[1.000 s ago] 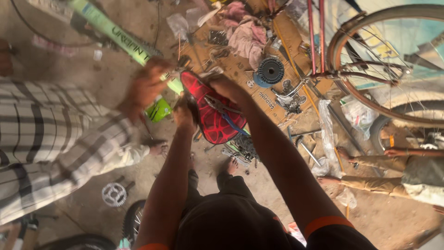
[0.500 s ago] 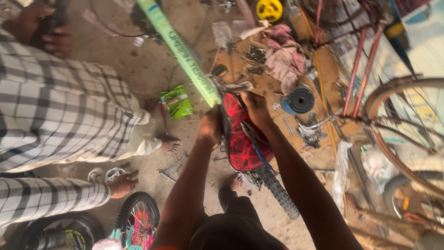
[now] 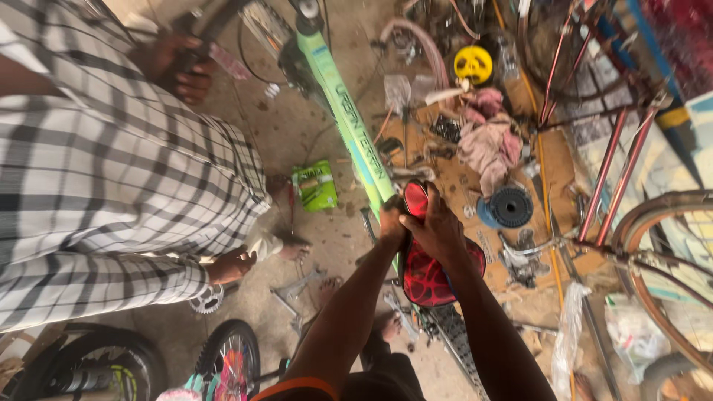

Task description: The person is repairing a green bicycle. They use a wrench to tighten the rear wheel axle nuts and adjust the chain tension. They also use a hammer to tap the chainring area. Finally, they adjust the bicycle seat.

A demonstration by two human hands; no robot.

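Both my hands rest on a red and black bicycle saddle (image 3: 434,278) at the middle of the view. My left hand (image 3: 389,221) grips the saddle's nose where it meets the light green frame tube (image 3: 347,119). My right hand (image 3: 440,229) lies closed over the top of the saddle, just right of the left. The green tube runs up and away from the saddle. A knobbly tyre (image 3: 457,345) shows below the saddle.
A person in a checked shirt (image 3: 111,193) crouches at left, one hand (image 3: 226,266) low by a sprocket (image 3: 206,300), the other (image 3: 182,67) up on the handlebar. Nearby lie a green box (image 3: 316,186), pink rag (image 3: 486,141), yellow disc (image 3: 473,64) and dark disc (image 3: 511,206). A maroon bicycle (image 3: 616,171) stands right.
The other person's hand left the green tube by the saddle and dropped to the ground near the sprocket. My hands stayed on the saddle while the view shifted.
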